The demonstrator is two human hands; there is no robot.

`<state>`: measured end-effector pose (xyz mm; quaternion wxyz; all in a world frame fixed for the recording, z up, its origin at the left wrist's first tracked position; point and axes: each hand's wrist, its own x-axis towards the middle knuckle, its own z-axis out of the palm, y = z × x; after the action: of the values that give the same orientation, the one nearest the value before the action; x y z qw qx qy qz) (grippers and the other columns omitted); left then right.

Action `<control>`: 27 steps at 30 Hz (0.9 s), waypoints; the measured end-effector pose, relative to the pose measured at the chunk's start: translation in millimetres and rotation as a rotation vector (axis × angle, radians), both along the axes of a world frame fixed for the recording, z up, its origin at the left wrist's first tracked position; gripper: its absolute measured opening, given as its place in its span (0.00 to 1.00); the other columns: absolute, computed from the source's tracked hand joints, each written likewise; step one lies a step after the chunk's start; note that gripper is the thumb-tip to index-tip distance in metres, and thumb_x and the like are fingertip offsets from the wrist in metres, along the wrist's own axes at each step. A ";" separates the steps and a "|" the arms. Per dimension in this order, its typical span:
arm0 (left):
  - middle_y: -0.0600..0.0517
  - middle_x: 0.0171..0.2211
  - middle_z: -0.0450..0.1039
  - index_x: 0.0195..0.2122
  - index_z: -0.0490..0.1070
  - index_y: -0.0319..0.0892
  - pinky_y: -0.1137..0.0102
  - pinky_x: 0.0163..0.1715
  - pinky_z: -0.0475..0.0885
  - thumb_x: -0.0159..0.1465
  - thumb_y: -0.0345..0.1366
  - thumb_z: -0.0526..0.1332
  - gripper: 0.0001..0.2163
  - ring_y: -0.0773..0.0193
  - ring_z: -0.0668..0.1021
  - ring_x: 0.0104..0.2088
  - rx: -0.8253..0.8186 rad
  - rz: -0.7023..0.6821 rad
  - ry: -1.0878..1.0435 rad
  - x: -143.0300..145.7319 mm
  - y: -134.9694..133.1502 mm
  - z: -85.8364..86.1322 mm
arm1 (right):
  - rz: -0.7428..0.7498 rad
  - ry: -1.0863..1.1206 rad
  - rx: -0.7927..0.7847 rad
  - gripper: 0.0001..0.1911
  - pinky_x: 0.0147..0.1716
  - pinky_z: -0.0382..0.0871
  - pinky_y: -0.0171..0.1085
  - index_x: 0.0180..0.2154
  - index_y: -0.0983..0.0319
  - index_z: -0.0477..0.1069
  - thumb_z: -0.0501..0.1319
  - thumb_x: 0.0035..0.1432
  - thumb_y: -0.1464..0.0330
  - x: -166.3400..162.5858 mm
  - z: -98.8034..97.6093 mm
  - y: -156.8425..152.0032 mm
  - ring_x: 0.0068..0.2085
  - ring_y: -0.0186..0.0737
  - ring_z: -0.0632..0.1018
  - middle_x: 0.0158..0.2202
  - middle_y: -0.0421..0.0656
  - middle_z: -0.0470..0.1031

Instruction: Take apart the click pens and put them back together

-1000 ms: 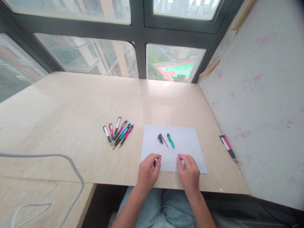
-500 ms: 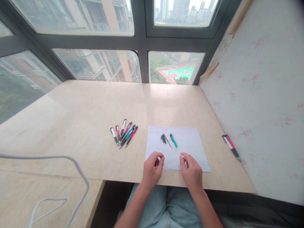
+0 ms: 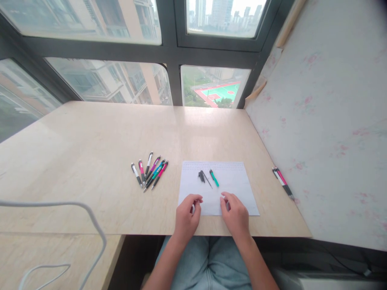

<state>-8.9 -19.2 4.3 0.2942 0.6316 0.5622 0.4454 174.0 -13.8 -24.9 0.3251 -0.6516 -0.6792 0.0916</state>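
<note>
My left hand [image 3: 186,215] rests at the near left edge of a white sheet of paper [image 3: 234,179], fingers loosely curled and thumb apart from them. Opposite it, my right hand [image 3: 236,213] lies over the sheet's near edge in a similar loose curl. Both look empty. Beyond the hands, pen parts lie on the paper: a green pen barrel [image 3: 214,178] with a dark end, a thin dark refill [image 3: 207,179], and small black pieces [image 3: 201,176] too small to make out fully. Handwritten-looking lines run along the sheet's far edge.
Left of the paper, several click pens [image 3: 155,172] in white, pink, purple, teal and black lie fanned out on the table [image 3: 90,161]. Two more pens [image 3: 283,184] lie by the wall at right. A white cable [image 3: 87,209] loops across the near left.
The head view has turned a little to the right, so everything sits further left in the picture. Both hands keep nearly the same pose, and the pen parts stay in place.
</note>
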 end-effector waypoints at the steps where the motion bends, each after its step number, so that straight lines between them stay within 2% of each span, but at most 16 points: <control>1: 0.50 0.33 0.77 0.38 0.72 0.42 0.71 0.28 0.68 0.66 0.28 0.53 0.09 0.65 0.76 0.29 0.012 -0.007 0.009 -0.1 0.1 -0.4 | -0.013 -0.005 0.004 0.14 0.33 0.65 0.36 0.44 0.62 0.74 0.52 0.66 0.65 -0.7 1.4 2.9 0.32 0.40 0.76 0.32 0.44 0.77; 6: 0.47 0.40 0.76 0.42 0.72 0.43 0.71 0.28 0.68 0.65 0.27 0.53 0.10 0.65 0.75 0.30 0.035 -0.042 0.012 -0.6 0.8 -2.9 | -0.095 -0.104 -0.012 0.11 0.32 0.65 0.37 0.44 0.61 0.73 0.57 0.63 0.64 -10.9 13.3 32.8 0.39 0.44 0.76 0.36 0.46 0.76; 10: 0.47 0.39 0.76 0.42 0.73 0.43 0.70 0.28 0.68 0.65 0.28 0.54 0.09 0.66 0.74 0.28 0.021 -0.035 -0.002 -1.3 1.0 -2.1 | -0.111 -0.109 -0.049 0.05 0.32 0.65 0.38 0.36 0.61 0.73 0.59 0.60 0.68 -16.0 21.3 50.1 0.39 0.45 0.75 0.36 0.47 0.76; 14: 0.47 0.36 0.77 0.40 0.75 0.43 0.70 0.29 0.68 0.65 0.30 0.56 0.08 0.64 0.76 0.30 0.016 0.006 -0.066 0.5 0.0 4.4 | -0.105 0.211 -0.007 0.07 0.31 0.68 0.37 0.37 0.61 0.73 0.58 0.63 0.66 -15.5 28.7 33.7 0.32 0.40 0.74 0.33 0.44 0.76; 17: 0.47 0.36 0.78 0.42 0.75 0.42 0.69 0.32 0.70 0.65 0.34 0.60 0.07 0.61 0.78 0.33 -0.069 0.038 -0.200 6.7 -1.5 10.5 | 0.050 0.474 -0.055 0.08 0.27 0.69 0.34 0.39 0.61 0.73 0.58 0.64 0.65 -21.4 37.2 9.2 0.31 0.38 0.76 0.33 0.43 0.77; 20: 0.47 0.35 0.78 0.42 0.76 0.41 0.68 0.36 0.72 0.64 0.40 0.63 0.10 0.59 0.79 0.35 -0.232 0.025 -0.426 14.6 -2.7 14.1 | 0.224 0.532 -0.073 0.06 0.26 0.70 0.34 0.39 0.60 0.74 0.59 0.63 0.66 -30.2 46.3 -7.3 0.30 0.37 0.76 0.33 0.43 0.77; 22: 0.48 0.33 0.78 0.41 0.76 0.40 0.69 0.35 0.72 0.63 0.42 0.64 0.11 0.61 0.78 0.34 -0.308 0.057 -0.562 17.6 -2.5 14.8 | 0.283 0.545 -0.085 0.06 0.27 0.70 0.34 0.40 0.60 0.74 0.59 0.64 0.67 -32.4 50.3 -10.5 0.31 0.36 0.76 0.34 0.43 0.77; 24: 0.49 0.31 0.77 0.39 0.76 0.40 0.71 0.31 0.70 0.63 0.44 0.64 0.12 0.64 0.76 0.30 -0.332 0.116 -0.656 17.6 -1.1 14.8 | 0.289 0.561 -0.101 0.07 0.28 0.71 0.34 0.41 0.60 0.74 0.58 0.64 0.67 -30.1 51.0 -8.7 0.32 0.37 0.77 0.35 0.43 0.78; 27: 0.49 0.31 0.77 0.38 0.76 0.40 0.73 0.29 0.69 0.62 0.44 0.64 0.12 0.66 0.74 0.29 -0.305 0.193 -0.677 15.5 1.9 14.5 | 0.194 0.538 -0.121 0.09 0.30 0.72 0.35 0.41 0.60 0.74 0.57 0.64 0.66 -21.8 45.5 1.7 0.35 0.39 0.78 0.36 0.45 0.79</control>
<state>6.5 -17.3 18.8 0.5107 0.3419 0.5500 0.5655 152.2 -12.1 20.6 0.4439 -0.5540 -0.6211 0.3321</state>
